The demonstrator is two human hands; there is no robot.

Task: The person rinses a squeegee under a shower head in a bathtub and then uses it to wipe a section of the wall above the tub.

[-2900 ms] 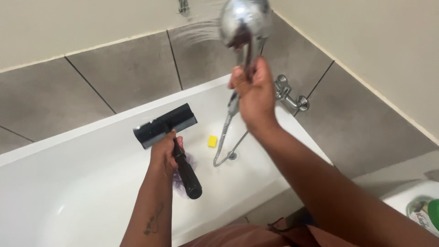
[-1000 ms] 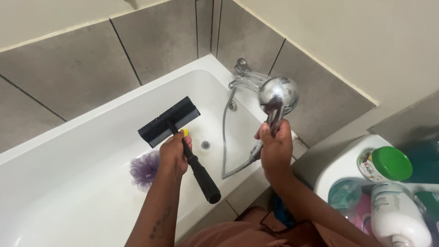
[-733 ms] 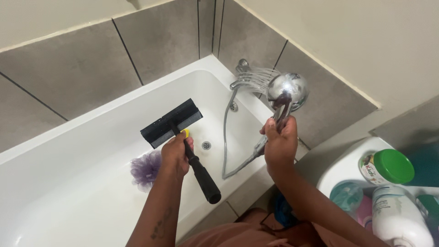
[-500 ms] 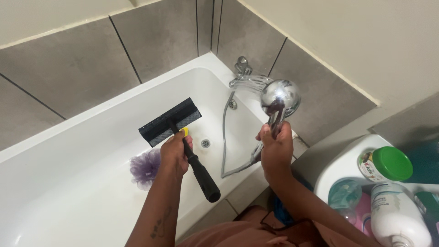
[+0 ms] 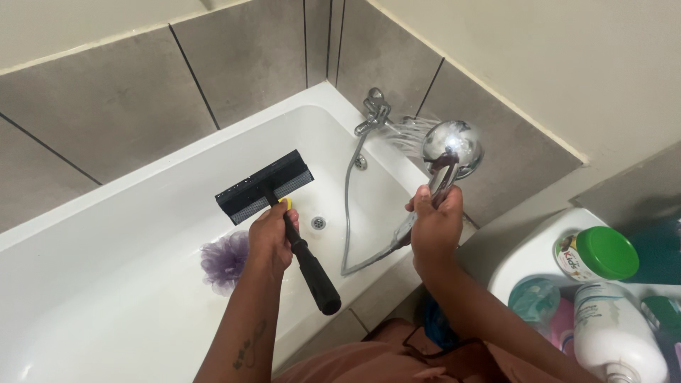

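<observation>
The left hand (image 5: pixel 270 237) has its fingers wrapped tight around the black squeegee (image 5: pixel 280 213), high on the handle just under the blade. It looks light and rigid, with a ribbed grip that should stay sure when wet. The right hand (image 5: pixel 434 228) clasps the chrome shower head (image 5: pixel 452 145) by its stem; polished, wet metal, likely slippery, tugged by its hose. Both hang over the white bathtub (image 5: pixel 142 213), spray aimed toward the tap (image 5: pixel 372 112).

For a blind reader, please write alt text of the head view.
Over a white bathtub, the left hand grips a black squeegee while the right hand holds a spraying chrome shower head. A purple bath pouf lies inside.
</observation>
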